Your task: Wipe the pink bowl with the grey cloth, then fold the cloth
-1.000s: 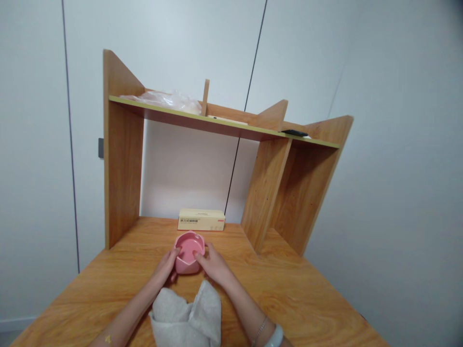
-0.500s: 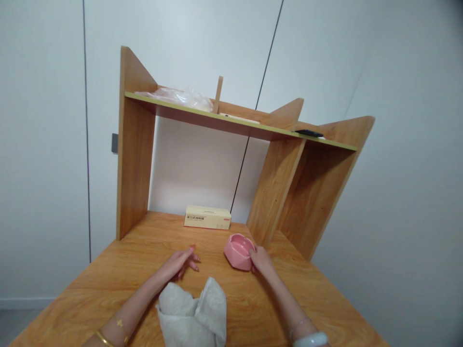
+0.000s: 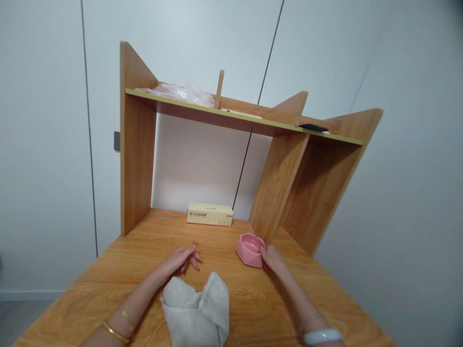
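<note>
A pink faceted ashtray [image 3: 249,256] with notches in its rim rests on the wooden desk, near the shelf's middle upright. My right hand [image 3: 274,259] grips its right rim, thumb inside and fingers outside. To the left, my left hand [image 3: 186,260] hovers at or just over the desk with fingers apart and nothing in them. A folded light-grey cloth [image 3: 197,311] stands in front of me at the bottom, just nearer than my left hand. Whether anything is inside the cloth is hidden.
A cream cardboard box [image 3: 210,214] lies at the back of the desk [image 3: 144,250]. Behind rises a wooden shelf unit [image 3: 137,159]; its upper board carries a clear plastic bag [image 3: 181,94] and a flat black object [image 3: 313,127]. White walls enclose the back and right.
My right hand has shifted the ashtray to the right, closer to the shelf's middle upright. My left hand and the cloth stay about where they were; the view has shifted slightly.
</note>
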Demonstrator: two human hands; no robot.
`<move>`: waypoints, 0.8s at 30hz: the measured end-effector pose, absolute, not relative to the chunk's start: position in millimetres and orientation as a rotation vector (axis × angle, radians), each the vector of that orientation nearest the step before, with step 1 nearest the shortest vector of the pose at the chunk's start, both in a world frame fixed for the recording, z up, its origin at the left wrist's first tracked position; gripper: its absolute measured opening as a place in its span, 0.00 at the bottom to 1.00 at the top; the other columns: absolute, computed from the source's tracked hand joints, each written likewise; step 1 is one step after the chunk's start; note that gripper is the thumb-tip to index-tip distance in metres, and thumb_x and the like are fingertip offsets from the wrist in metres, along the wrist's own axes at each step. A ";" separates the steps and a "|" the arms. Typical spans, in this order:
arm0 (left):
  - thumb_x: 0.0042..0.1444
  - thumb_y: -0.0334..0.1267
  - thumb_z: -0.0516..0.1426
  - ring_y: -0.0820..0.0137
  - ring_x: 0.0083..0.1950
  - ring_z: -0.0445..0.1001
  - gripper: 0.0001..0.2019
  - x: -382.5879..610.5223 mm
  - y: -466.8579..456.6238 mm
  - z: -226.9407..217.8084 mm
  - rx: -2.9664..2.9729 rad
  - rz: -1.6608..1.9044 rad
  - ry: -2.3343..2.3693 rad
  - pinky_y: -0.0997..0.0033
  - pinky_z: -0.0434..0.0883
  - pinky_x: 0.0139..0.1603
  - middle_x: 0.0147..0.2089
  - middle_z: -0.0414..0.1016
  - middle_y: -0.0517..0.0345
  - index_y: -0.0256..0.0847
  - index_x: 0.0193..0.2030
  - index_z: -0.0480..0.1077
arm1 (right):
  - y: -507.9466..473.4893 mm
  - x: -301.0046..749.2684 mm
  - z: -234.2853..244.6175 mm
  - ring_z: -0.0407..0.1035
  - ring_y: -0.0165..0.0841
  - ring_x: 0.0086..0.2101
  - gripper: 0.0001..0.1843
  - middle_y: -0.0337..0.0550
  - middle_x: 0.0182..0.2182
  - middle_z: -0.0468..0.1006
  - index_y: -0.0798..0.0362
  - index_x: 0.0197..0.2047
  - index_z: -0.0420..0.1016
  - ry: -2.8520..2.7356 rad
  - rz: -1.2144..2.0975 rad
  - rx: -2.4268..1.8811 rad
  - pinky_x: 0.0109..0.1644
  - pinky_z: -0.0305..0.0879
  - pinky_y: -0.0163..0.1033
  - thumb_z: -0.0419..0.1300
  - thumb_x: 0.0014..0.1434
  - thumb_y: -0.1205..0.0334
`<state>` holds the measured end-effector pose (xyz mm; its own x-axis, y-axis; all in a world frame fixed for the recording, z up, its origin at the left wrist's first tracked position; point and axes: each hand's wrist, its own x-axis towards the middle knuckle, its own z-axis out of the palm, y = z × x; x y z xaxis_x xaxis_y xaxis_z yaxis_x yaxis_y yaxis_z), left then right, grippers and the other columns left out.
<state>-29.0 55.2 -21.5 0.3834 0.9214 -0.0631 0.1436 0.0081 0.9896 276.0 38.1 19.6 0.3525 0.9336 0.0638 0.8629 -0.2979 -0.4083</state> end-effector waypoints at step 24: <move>0.48 0.57 0.50 0.75 0.28 0.67 0.24 -50.0 34.9 3.5 1.564 0.468 0.789 0.79 0.58 0.24 0.31 0.74 0.54 0.34 0.33 0.71 | -63.6 209.2 -0.1 0.61 0.28 0.17 0.10 0.31 0.15 0.65 0.50 0.28 0.58 -1.379 0.841 -1.352 0.18 0.55 0.31 0.54 0.44 0.55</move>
